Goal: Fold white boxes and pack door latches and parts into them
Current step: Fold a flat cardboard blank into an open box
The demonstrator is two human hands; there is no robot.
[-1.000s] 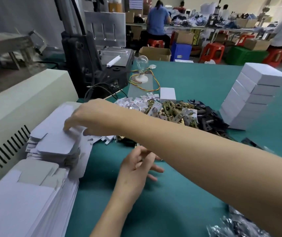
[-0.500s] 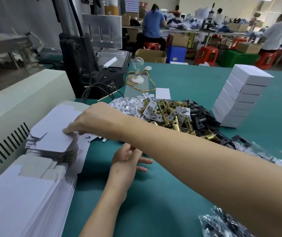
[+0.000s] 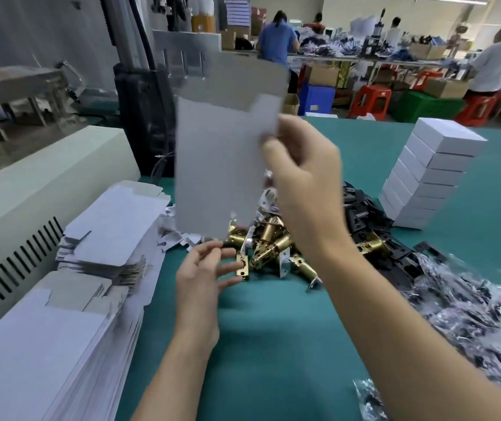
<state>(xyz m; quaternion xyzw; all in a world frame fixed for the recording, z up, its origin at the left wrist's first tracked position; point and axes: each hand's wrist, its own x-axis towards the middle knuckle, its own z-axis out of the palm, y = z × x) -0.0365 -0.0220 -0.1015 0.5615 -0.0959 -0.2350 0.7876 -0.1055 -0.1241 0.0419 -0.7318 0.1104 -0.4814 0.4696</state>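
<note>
The right hand (image 3: 304, 183) is curled, and its thumb and fingers pinch the right edge of one flat white box (image 3: 216, 165). It holds the card upright in the air above the green table (image 3: 273, 335), most likely so both hands can get at it and bend it into shape. The left hand (image 3: 203, 275) is open just under the card with its fingers spread and holds nothing (the top of the card is blurry, so its flaps are hard to make out). It looks ready to catch the bottom edge. The pile of flat boxes (image 3: 115, 226) lies on the left side, close by, so a new one is easy to grab. The door latches (image 3: 273, 244) sit in a shiny heap right in the middle, with the black parts (image 3: 361, 208) beside them and clear bags (image 3: 471, 305) on the right, all near enough to drop into a box. The stack of folded boxes (image 3: 428, 174) stands far on the right, out of the way.
</note>
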